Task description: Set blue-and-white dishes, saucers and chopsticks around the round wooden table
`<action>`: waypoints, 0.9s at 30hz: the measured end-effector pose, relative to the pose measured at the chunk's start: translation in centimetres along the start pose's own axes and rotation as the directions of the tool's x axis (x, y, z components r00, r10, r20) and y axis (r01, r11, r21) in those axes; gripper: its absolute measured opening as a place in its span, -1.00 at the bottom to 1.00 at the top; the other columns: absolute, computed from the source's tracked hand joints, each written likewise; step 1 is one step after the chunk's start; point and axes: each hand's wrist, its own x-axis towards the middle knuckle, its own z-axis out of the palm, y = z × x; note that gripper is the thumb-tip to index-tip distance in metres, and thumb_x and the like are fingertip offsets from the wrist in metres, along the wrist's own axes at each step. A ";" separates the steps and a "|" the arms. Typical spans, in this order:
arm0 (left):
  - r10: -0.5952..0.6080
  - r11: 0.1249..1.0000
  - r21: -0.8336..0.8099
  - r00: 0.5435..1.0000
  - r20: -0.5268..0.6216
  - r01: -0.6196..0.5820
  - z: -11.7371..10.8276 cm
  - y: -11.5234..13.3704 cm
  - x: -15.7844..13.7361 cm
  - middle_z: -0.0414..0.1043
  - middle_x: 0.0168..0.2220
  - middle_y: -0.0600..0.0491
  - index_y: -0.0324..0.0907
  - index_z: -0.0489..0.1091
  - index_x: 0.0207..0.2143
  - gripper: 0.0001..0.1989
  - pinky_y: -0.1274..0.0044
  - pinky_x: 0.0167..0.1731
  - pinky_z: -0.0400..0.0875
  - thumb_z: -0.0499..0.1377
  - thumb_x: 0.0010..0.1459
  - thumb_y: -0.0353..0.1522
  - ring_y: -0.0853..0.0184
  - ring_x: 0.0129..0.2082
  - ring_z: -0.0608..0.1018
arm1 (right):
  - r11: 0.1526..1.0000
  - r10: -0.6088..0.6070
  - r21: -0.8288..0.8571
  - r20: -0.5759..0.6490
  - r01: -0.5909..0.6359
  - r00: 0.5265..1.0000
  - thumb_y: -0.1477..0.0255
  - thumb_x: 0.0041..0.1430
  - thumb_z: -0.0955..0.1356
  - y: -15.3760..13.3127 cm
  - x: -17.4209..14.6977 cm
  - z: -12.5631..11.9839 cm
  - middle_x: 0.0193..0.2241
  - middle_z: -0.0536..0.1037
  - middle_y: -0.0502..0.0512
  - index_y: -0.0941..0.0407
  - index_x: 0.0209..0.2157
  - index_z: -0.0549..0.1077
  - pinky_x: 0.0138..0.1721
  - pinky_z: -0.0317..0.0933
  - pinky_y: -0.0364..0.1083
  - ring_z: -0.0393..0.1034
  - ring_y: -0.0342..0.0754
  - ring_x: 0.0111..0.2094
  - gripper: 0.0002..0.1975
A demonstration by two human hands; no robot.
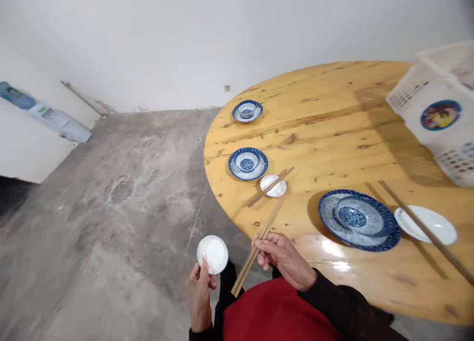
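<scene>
White, glossy and shallow, a small round dish (215, 249) is held clear of the table's edge, above the floor. The left hand (200, 291) is clamped on its near rim, thumb across the upper face. The right hand (283, 259) is closed on a pair of light-brown wooden chopsticks (245, 273), gripped about midway; their upper ends extend over the round, yellow, knotted-wood table (326, 148).

Step in hand, as I judge it: both hands are loaded, with the dish and the chopsticks held apart. The next move calls for a level left wrist and for the chopstick ends to be kept clear of the nearby setting.

Containers, near to far:
- A large blue-and-white patterned plate (324, 220) carries a matching blue-patterned bowl (353, 217). Beside it, a white shallow oval-looking dish (442, 225) has dark-brown chopsticks (394, 196) laid across it.
- A blue-rimmed round plate (231, 164) carries a blue-centred bowl (247, 163). Just beside it, a small white saucer (278, 190) supports brown wooden chopsticks (255, 200).
- A far blue-and-white plate (237, 117) carries a small blue-patterned bowl (247, 111).

I see no food in these bowls. A white perforated plastic basket (409, 106) stands at the right; from here I cannot tell its contents.
</scene>
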 end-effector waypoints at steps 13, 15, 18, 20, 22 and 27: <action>0.112 0.928 0.330 0.975 0.194 -0.172 -10.1 5.6 18.5 0.47 -0.62 0.05 -0.19 0.47 -0.53 -0.49 0.51 -0.52 0.31 0.27 -0.03 0.10 0.33 -0.62 0.43 | 0.977 -0.094 0.161 -0.280 0.143 0.955 0.11 -0.17 0.59 5.4 4.0 12.8 -0.64 0.46 0.01 0.19 -0.51 0.48 -0.63 0.26 -0.20 0.37 -0.16 -0.63 -0.55; 0.098 0.952 0.258 0.961 0.258 -0.166 -8.7 6.0 20.1 0.46 -0.62 0.09 -0.19 0.47 -0.50 -0.56 0.52 -0.52 0.32 0.31 -0.03 0.02 0.36 -0.62 0.40 | 0.965 -0.124 0.185 -0.307 0.187 0.944 0.11 -0.15 0.58 5.3 4.7 13.9 -0.64 0.45 -0.01 0.19 -0.51 0.48 -0.63 0.26 -0.20 0.38 -0.16 -0.63 -0.56; 0.107 0.954 0.218 0.916 0.387 -0.204 -6.4 7.1 21.9 0.41 -0.64 0.14 -0.19 0.44 -0.51 -0.63 0.55 -0.53 0.29 0.31 0.00 -0.06 0.40 -0.62 0.38 | 0.949 -0.162 0.197 -0.362 0.245 0.918 0.12 -0.12 0.57 5.2 5.7 15.1 -0.63 0.46 0.00 0.19 -0.49 0.48 -0.63 0.25 -0.20 0.39 -0.15 -0.63 -0.57; 0.129 0.949 0.200 0.881 0.455 -0.243 -4.9 8.2 23.0 0.37 -0.65 0.16 -0.18 0.41 -0.54 -0.64 0.57 -0.53 0.26 0.30 0.03 -0.08 0.41 -0.62 0.37 | 0.943 -0.171 0.200 -0.390 0.265 0.905 0.12 -0.10 0.57 5.1 6.6 15.7 -0.62 0.46 0.00 0.18 -0.48 0.48 -0.63 0.25 -0.20 0.38 -0.15 -0.62 -0.58; 0.143 0.949 0.176 0.854 0.501 -0.262 -3.5 9.5 24.2 0.36 -0.65 0.18 -0.18 0.38 -0.55 -0.64 0.58 -0.53 0.25 0.29 0.03 -0.09 0.43 -0.63 0.35 | 0.943 -0.168 0.199 -0.405 0.266 0.899 0.12 -0.09 0.57 4.9 7.9 16.1 -0.63 0.46 -0.01 0.18 -0.48 0.48 -0.63 0.25 -0.20 0.38 -0.16 -0.63 -0.58; 0.177 0.917 0.220 0.835 0.521 -0.331 -1.6 12.8 28.5 0.33 -0.65 0.18 -0.17 0.34 -0.56 -0.61 0.58 -0.51 0.25 0.26 0.09 -0.06 0.42 -0.61 0.35 | 0.946 -0.151 0.211 -0.383 0.245 0.911 0.11 -0.10 0.56 2.8 13.9 16.8 -0.65 0.45 -0.01 0.18 -0.48 0.48 -0.63 0.25 -0.20 0.38 -0.16 -0.63 -0.58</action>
